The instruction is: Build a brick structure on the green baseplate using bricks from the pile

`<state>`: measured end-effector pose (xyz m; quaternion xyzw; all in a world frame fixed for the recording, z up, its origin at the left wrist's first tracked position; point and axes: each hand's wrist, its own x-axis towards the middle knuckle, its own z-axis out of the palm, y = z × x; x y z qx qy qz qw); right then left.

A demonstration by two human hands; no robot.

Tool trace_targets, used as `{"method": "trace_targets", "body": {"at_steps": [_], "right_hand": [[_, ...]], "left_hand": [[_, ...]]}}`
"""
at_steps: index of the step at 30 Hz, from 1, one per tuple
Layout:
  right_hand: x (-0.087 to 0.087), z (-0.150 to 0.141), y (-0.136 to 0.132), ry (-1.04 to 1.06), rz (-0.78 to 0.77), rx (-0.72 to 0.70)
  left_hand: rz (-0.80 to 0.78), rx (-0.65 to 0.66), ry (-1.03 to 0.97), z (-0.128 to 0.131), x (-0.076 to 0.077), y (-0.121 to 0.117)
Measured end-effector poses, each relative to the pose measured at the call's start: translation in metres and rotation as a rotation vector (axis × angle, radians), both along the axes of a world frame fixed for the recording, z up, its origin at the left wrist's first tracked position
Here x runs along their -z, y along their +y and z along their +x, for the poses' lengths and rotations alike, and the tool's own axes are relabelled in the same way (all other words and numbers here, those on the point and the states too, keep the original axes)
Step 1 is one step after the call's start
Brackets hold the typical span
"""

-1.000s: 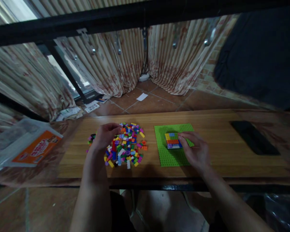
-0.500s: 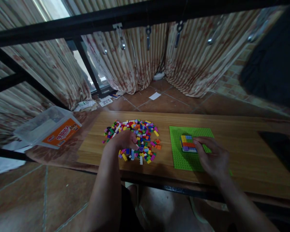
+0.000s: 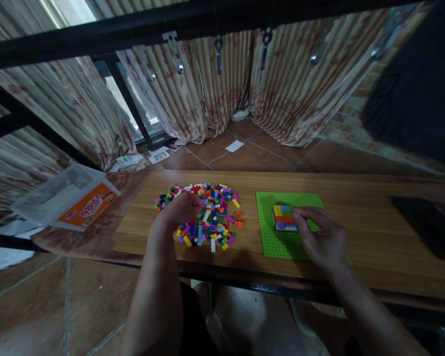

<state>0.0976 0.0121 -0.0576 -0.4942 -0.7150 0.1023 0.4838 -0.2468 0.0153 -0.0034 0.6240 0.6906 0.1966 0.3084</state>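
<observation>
Brick block (image 3: 284,218) sits on green baseplate (image 3: 273,245), right hand (image 3: 321,237) pinching it; left of baseplate, left hand (image 3: 180,210), grip unclear, at loose bricks (image 3: 217,217)

Your head-worn camera looks forward and down across the wooden board (image 3: 367,222).
From the 6 o'clock side, you view your left hand (image 3: 183,208) and right hand (image 3: 322,237) close up, the curtains (image 3: 215,99) farther off at 12.
</observation>
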Motion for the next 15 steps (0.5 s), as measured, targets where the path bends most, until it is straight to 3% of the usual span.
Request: {"method": "trace_targets", "body": {"at_steps": [9, 15], "right_hand": [[0.003, -0.002, -0.001, -0.006, 0.009, -0.034], [0.003, -0.004, -0.002, 0.004, -0.029, -0.054]], "left_hand": [[-0.006, 0.014, 0.148, -0.009, -0.001, 0.000], [-0.054, -0.111, 0.267, -0.018, 0.001, 0.000]]}}
